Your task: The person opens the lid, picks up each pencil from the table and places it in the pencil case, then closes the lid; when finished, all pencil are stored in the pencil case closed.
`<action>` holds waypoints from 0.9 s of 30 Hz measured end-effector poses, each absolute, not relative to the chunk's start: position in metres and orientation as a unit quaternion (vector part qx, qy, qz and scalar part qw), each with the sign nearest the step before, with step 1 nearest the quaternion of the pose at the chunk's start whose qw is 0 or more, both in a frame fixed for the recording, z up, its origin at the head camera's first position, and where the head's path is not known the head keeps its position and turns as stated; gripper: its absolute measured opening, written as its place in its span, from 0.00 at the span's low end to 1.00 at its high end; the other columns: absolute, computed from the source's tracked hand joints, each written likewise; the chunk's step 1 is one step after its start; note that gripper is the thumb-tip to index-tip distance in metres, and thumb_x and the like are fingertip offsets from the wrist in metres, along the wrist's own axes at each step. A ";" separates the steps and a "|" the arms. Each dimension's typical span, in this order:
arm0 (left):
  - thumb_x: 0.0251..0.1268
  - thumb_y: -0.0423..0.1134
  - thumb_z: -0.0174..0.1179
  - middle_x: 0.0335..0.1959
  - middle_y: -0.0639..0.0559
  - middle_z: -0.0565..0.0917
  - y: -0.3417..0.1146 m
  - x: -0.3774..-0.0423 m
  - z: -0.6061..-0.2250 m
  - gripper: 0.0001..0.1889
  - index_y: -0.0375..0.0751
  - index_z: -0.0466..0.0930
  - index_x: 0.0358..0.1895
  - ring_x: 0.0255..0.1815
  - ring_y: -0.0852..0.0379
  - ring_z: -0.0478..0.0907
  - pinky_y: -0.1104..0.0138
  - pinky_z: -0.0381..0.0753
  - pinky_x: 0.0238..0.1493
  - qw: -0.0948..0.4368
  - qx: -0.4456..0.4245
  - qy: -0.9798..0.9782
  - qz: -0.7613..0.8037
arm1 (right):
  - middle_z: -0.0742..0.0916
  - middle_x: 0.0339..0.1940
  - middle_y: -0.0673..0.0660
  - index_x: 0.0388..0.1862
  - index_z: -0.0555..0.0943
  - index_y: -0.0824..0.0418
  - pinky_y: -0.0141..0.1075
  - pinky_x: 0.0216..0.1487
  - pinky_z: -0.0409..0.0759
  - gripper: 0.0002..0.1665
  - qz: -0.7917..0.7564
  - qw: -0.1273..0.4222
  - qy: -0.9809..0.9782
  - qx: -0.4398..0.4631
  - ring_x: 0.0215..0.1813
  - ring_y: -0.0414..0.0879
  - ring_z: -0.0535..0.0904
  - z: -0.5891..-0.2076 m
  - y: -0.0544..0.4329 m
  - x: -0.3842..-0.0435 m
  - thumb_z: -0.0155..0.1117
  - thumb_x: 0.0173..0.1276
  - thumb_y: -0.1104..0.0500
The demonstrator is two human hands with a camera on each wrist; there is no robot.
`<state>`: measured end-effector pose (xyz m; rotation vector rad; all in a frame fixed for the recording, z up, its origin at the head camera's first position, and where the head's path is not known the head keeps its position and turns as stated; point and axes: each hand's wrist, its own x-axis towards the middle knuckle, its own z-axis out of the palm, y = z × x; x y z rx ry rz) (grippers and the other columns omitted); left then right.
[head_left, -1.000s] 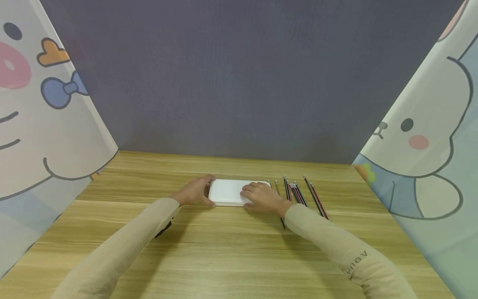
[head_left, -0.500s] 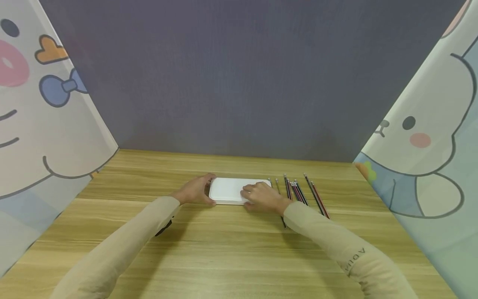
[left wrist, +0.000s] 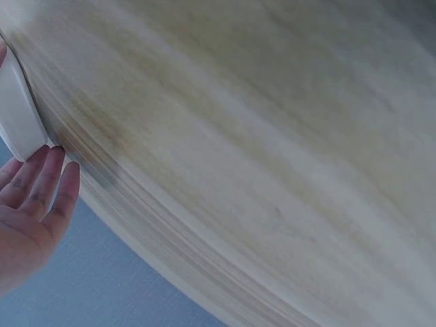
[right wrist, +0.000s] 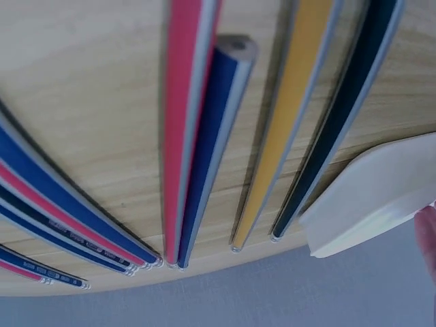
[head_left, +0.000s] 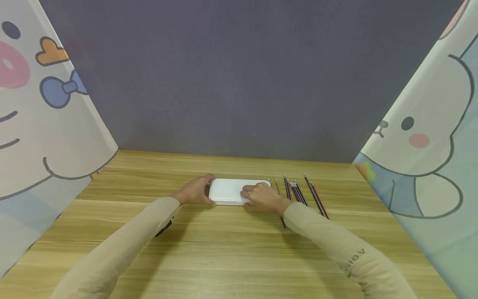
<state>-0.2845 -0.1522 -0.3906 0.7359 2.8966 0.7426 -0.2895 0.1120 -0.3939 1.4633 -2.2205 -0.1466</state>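
A flat white box with rounded corners [head_left: 225, 191] lies on the wooden table. My left hand [head_left: 194, 192] holds its left end, thumb at the near corner and fingers at the far one. In the left wrist view, the fingers of that left hand [left wrist: 34, 211] touch the corner of the white box [left wrist: 19, 112]. My right hand [head_left: 264, 197] rests on the right part of the box's top, its thumb by the near edge. Only a bit of the right hand [right wrist: 428, 235] shows in the right wrist view, beside the box [right wrist: 381, 187]. Whether the box contains anything is hidden.
Several pencils lie right of the box, partly under my right forearm. Nearest the box are a dark green pencil [right wrist: 334, 126] and a yellow pencil [right wrist: 289, 116]. Farther off lie a red pencil [right wrist: 182, 129] and blue ones. A grey panel [head_left: 239, 83] stands behind the table.
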 end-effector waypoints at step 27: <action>0.36 0.45 0.75 0.55 0.38 0.76 -0.152 -0.285 -0.391 0.47 0.36 0.61 0.63 0.55 0.45 0.74 0.55 0.73 0.57 0.042 0.233 0.939 0.251 | 0.84 0.34 0.48 0.37 0.80 0.53 0.34 0.40 0.78 0.16 -0.107 0.226 -0.796 0.552 0.38 0.41 0.79 -0.385 0.113 -0.287 0.66 0.55 0.46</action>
